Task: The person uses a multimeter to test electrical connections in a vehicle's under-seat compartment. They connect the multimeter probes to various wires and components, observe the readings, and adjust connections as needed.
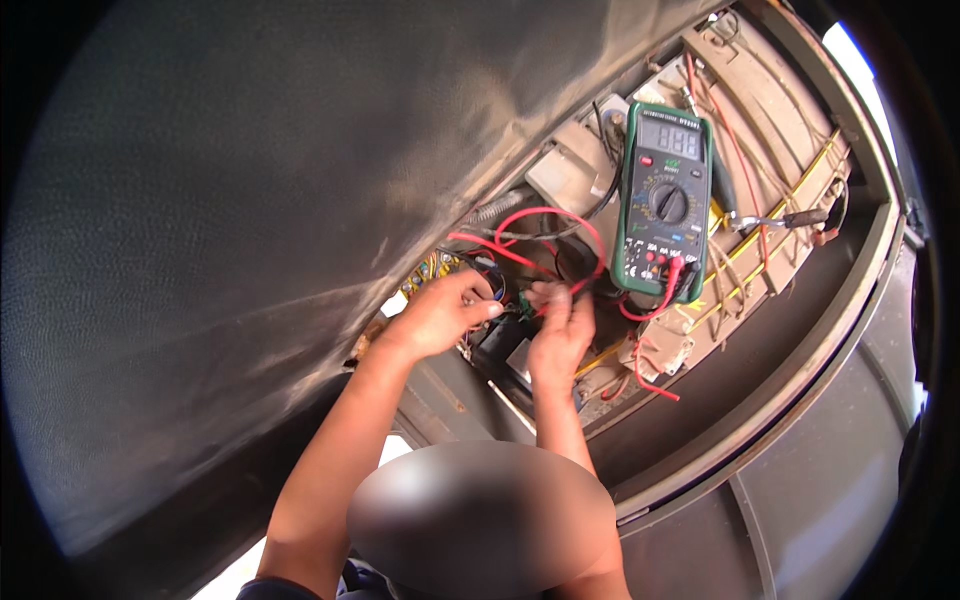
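My left hand [442, 315] and my right hand [560, 325] are close together inside an opened appliance, over a small dark component [503, 340]. The left fingers pinch something black beside it. The right fingers pinch a thin red test lead [545, 225] that loops up and across to a green multimeter [665, 200]. The meter lies on the appliance's wiring bay with its dial and display facing up, red and black plugs in its lower sockets. What the probe tips touch is hidden by my fingers.
A large dark grey curved panel [250, 230] fills the left and top. Beige plastic housing [770, 130] holds yellow, red and black wires, and pliers [790, 218] lie right of the meter. A grey curved rim [800, 400] runs along the lower right.
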Available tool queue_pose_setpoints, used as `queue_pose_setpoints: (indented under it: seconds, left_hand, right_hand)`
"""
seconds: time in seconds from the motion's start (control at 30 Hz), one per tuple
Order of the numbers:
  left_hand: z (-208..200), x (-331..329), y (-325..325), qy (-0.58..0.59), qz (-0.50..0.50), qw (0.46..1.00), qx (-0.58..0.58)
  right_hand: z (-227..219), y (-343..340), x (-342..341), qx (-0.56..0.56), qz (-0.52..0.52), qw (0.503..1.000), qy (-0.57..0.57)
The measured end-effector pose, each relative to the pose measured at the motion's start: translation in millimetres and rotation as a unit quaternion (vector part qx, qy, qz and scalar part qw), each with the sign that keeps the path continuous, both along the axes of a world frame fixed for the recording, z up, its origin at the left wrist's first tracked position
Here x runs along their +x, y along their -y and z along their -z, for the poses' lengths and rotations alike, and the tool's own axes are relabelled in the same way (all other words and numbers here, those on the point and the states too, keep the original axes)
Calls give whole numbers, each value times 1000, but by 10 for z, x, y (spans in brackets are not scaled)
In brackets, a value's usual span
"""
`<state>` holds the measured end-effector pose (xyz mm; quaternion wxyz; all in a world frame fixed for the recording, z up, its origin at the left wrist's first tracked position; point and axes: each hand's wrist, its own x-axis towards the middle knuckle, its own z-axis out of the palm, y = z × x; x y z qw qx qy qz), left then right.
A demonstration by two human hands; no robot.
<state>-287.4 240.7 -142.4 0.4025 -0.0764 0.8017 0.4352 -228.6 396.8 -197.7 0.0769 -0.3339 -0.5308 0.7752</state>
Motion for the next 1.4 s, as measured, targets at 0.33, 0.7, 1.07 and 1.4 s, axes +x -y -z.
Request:
queue_pose_setpoints:
  seconds: [0.33, 0.7, 1.07, 1.4]
  left_hand:
    - [-121, 80, 21, -189, 184, 940, -218]
    - [-171, -17, -66, -250, 143, 945, -153]
    - [-17, -185, -284, -211, 91, 973, -35]
    - [-464, 83, 42, -218, 368, 858, -285]
  right_hand:
    - [543, 61, 230, -9, 60, 981, 182]
    - [422, 70, 197, -111, -47, 978, 171]
    - [386, 53, 128, -81, -229, 964, 109]
    - [405, 79, 138, -162, -78, 977, 112]
